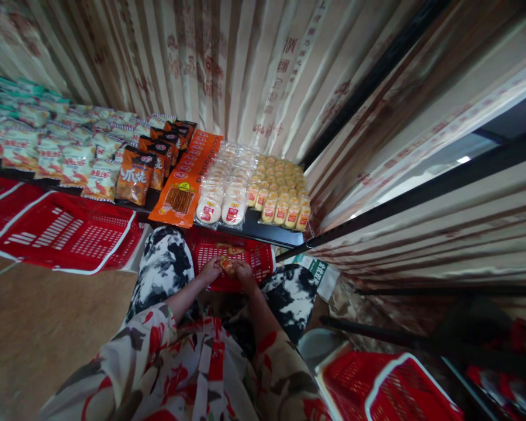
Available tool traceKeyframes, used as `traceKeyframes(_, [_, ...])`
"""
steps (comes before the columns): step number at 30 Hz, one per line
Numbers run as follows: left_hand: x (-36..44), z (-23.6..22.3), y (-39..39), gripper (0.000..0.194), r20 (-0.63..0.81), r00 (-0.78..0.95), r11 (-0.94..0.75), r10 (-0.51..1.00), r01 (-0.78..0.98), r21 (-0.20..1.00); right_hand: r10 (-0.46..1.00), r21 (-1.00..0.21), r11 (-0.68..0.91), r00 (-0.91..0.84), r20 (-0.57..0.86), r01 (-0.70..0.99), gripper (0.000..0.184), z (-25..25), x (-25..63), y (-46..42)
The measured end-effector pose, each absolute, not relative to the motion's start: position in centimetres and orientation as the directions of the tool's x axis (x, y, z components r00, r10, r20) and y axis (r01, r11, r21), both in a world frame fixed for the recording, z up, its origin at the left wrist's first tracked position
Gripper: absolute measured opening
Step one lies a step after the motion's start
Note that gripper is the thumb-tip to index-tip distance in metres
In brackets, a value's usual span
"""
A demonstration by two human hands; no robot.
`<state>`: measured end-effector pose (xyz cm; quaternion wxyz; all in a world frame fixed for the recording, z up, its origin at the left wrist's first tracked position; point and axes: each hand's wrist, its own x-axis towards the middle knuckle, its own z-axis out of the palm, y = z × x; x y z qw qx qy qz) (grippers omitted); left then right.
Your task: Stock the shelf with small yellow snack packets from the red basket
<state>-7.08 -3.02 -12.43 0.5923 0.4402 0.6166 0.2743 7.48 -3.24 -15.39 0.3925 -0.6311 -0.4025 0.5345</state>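
Between my knees stands a red plastic basket (261, 252) with a white rim. Over it, my left hand (211, 271) and my right hand (244, 275) come together, both closed on a small wrapped pastry (226, 265) with a yellowish body and orange-red label. My fingers partly cover it. A little more yellow packaging (232, 249) shows inside the basket behind my hands. On the shelf just beyond, rows of similar wrapped pastries (284, 202) stand beside round white packaged cakes (221, 202).
The dark shelf (274, 234) also carries an orange snack bag (182, 190), brown-orange packets (135, 175) and white packets (76, 161). More red baskets stand at left (65, 231) and lower right (390, 386). Dark metal bars (377, 193) cross the curtain (263, 64).
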Motion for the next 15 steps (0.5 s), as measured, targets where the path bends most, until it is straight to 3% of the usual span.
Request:
traceKeyframes(9, [-7.1,-11.5,-3.1,0.042,-0.486,0.069,0.459,0.871,0.241,0.855,0.884,-0.887,-0.461,0.101,-0.457,0.021,0.018,-16.3,7.4,-2.9])
traceKeyframes(15, [-7.1,-11.2,-3.2,0.045,-0.466,0.088,0.429,0.88,0.271,0.862,0.902,-0.909,-0.415,0.118,-0.415,-0.022,0.019,-16.1,7.2,-3.0])
